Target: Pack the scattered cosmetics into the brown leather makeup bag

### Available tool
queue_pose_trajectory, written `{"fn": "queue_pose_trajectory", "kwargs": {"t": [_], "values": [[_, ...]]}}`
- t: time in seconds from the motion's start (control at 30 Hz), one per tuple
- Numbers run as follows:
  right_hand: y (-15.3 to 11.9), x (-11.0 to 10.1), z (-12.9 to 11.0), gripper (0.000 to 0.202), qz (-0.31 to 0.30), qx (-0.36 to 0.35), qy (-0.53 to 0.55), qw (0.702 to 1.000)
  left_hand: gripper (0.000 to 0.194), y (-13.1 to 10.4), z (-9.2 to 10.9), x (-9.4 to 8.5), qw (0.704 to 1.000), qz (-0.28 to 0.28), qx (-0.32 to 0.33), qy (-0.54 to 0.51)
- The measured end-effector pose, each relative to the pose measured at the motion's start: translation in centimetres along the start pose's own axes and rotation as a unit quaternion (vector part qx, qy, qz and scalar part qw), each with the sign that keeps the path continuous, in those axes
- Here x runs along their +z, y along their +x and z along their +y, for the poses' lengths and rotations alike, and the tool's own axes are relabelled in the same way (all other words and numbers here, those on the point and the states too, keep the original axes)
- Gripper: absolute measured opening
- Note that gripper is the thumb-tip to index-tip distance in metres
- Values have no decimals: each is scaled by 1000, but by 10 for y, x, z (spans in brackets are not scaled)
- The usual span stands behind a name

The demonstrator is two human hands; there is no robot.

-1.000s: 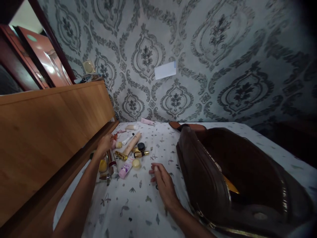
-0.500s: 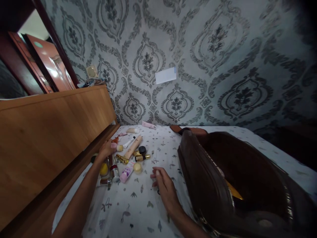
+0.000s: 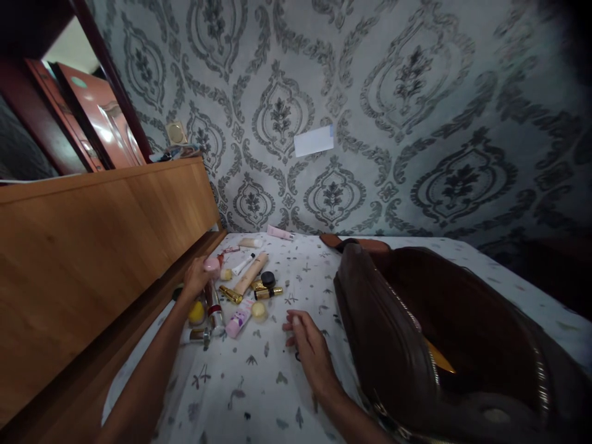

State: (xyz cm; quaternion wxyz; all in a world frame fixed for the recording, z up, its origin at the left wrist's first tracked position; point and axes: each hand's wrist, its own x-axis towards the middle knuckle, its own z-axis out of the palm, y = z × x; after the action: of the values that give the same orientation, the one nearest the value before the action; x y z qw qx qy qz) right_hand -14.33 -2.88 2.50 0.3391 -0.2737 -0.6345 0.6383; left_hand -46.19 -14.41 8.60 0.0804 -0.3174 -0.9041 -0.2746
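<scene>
My left hand [image 3: 196,276] is closed around a pink round jar [image 3: 212,267] at the left side of the sheet. Near it lie a small yellow-capped jar [image 3: 226,274], a silver and red bottle [image 3: 214,311] and a yellow round item [image 3: 196,313]. To their right are a long peach tube [image 3: 251,273], a black-lidded jar [image 3: 267,279], a purple and pink tube [image 3: 239,319] and a cream round jar [image 3: 259,311]. My right hand [image 3: 308,339] hovers over the sheet, fingers apart and holding nothing, left of an open brown bag [image 3: 374,333].
A wooden board [image 3: 106,228] borders the left side. Against the patterned wall, a pink tube [image 3: 280,232] lies at the back of the sheet [image 3: 259,388]. Something yellow [image 3: 440,357] shows inside the bag.
The pink jar in my left hand has tilted and risen slightly. The whole view has shifted a little, while my right hand keeps its pose.
</scene>
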Motion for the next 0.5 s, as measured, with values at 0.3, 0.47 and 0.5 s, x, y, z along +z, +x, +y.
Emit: {"fn": "queue_pose_trajectory", "kwargs": {"t": [0.3, 0.47, 0.5], "values": [[-1, 2, 1, 56, 1, -14, 13, 1000, 73, -34, 53, 7, 936, -88, 15, -339], [-3, 3, 1, 48, -4, -10, 25, 1000, 74, -70, 92, 21, 858, -190, -1, -477], [-3, 3, 1, 47, -6, -8, 31, 999, 72, -76, 99, 24, 835, -207, -11, -510]]}}
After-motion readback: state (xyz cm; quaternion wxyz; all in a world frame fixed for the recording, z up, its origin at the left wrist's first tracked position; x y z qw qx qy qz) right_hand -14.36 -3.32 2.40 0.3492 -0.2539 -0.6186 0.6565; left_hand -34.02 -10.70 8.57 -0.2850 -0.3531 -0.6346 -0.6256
